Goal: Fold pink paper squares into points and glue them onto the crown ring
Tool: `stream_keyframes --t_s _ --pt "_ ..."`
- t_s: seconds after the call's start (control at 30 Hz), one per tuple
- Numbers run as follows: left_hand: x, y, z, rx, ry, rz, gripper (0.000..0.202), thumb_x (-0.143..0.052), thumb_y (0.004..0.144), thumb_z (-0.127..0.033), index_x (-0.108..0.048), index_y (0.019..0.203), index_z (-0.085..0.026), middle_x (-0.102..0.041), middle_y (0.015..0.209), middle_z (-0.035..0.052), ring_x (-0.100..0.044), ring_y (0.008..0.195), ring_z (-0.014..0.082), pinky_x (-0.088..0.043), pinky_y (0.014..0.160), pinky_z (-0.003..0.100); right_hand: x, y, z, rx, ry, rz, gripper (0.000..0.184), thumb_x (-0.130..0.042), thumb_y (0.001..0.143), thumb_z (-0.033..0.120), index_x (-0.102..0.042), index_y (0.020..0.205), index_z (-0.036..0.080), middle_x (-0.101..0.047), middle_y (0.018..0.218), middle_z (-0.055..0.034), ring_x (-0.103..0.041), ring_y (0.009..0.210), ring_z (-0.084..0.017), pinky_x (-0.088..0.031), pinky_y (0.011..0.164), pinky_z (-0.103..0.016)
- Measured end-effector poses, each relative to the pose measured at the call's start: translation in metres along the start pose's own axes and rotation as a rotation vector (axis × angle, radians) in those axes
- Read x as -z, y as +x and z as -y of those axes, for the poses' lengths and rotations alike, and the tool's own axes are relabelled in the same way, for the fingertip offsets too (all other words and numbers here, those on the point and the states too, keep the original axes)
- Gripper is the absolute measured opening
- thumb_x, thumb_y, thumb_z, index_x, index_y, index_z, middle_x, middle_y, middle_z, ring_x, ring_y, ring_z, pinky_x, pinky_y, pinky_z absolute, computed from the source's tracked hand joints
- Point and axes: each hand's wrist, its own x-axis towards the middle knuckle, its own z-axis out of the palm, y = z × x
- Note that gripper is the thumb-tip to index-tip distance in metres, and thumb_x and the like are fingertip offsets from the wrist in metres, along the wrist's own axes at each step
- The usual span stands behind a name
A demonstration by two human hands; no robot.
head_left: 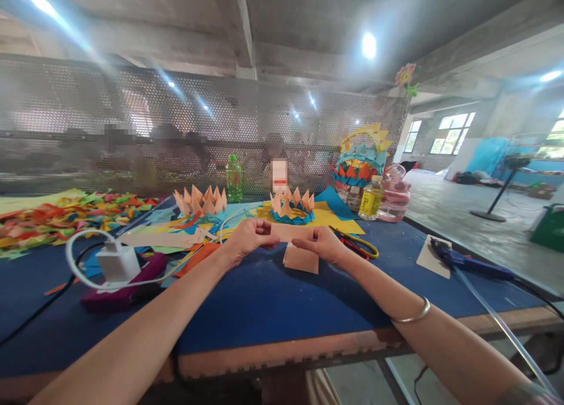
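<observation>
Between my two hands a peach piece of paper (285,233) is held up above the table. My left hand (252,238) pinches its left end, thumb and fingers closed. At the right end my right hand (324,244) grips it the same way. Just below lies a small stack of peach paper pieces (301,259) on the blue tabletop (247,311). Behind my hands stands a ring of folded peach points on a blue base (293,208). Another row of folded peach points (200,202) is further left.
A glue gun (471,263) rests on a card (429,257) at the right. Yellow-handled scissors (368,249) lie beside my right hand. A charger (117,264) on a purple power strip (127,281), colourful paper pieces (88,214), and bottles (234,178) stand around.
</observation>
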Motion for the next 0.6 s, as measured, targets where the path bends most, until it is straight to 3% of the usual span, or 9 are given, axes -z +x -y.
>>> stream_keyframes --t_s 0.17,0.4,0.6 --pt "0.0039 0.001 -0.0028 0.027 0.016 0.001 0.051 -0.092 0.036 -0.029 -0.056 0.068 -0.014 -0.067 0.055 -0.0008 -0.062 0.048 0.0125 -0.053 0.054 0.025 0.0007 0.0002 0.0016 0.014 -0.005 -0.003 0.055 -0.07 0.064 0.062 -0.04 0.046 0.018 -0.033 0.048 0.0065 -0.026 0.049 -0.006 -0.019 0.048 -0.024" --pt "0.0076 0.0019 -0.0015 0.048 0.045 -0.01 0.053 -0.093 0.035 -0.03 -0.057 0.071 -0.015 -0.066 0.055 -0.0008 -0.063 0.045 0.0148 -0.053 0.051 0.028 -0.0009 0.0016 0.0006 0.025 0.004 -0.029 0.044 -0.07 0.064 0.058 -0.066 0.061 0.014 -0.06 0.06 -0.0016 -0.049 0.058 -0.012 -0.036 0.057 -0.026" --pt "0.0091 0.0037 0.0001 0.019 0.07 0.031 0.035 -0.089 0.042 -0.031 -0.062 0.057 -0.015 -0.064 0.051 -0.0017 -0.06 0.049 0.0119 -0.051 0.055 0.024 0.0012 0.0024 -0.0033 0.003 0.001 -0.082 0.045 -0.074 0.061 0.058 -0.068 0.066 0.013 -0.059 0.056 0.0004 -0.05 0.057 -0.013 -0.035 0.051 -0.024"
